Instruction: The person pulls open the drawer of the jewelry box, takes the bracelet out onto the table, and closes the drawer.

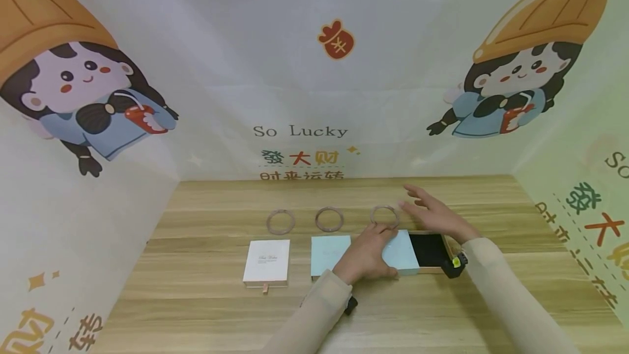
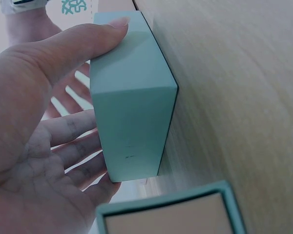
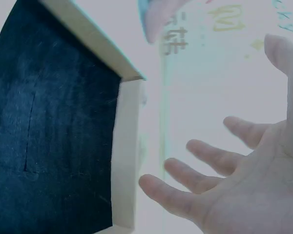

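Note:
My left hand holds a light-blue drawer box, thumb along one side and fingers across the top. In the left wrist view the thumb lies on the box with fingers at its other side. The box's drawer is pulled out to the right, showing a black lining with a slit. My right hand is spread above and behind the drawer, fingers apart, holding nothing. Just behind the box lies a translucent bangle, partly hidden by the left fingers.
Two more bangles, a left one and a middle one, lie farther back on the wooden table. A second light-blue box sits left of my left hand, and a white box with a pull tab stands beyond it.

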Demonstrator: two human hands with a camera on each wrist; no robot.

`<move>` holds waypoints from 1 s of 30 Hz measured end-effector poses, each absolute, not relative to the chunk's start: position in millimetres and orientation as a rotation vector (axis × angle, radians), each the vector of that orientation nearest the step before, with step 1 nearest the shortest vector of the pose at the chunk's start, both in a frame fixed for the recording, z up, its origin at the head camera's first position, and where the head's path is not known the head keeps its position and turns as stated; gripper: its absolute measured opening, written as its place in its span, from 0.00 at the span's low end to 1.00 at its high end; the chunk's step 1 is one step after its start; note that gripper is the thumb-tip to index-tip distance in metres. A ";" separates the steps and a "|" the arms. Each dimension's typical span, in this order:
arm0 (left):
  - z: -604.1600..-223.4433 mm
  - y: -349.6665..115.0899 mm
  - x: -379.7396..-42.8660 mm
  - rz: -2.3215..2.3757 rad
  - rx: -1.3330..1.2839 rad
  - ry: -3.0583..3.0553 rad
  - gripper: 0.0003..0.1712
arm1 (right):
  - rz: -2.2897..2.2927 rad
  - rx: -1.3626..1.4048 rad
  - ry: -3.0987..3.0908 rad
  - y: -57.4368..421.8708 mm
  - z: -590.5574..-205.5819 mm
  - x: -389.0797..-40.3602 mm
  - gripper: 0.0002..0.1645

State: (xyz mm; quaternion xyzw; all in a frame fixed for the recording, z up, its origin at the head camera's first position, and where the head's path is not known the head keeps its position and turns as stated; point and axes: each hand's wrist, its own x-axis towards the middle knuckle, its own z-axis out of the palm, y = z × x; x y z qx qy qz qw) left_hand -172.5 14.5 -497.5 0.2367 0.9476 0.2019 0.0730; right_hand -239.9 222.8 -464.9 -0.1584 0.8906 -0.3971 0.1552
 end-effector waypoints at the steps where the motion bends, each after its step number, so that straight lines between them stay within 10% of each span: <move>1: -497.8 14.6 -172.5 0.606 0.713 2.847 0.53 | -1.175 -0.435 2.519 226.0 -463.8 -238.5 0.48; 30: -495.2 13.2 -168.7 0.619 0.718 2.857 0.52 | -1.403 -0.100 2.209 302.5 -476.9 -204.6 0.50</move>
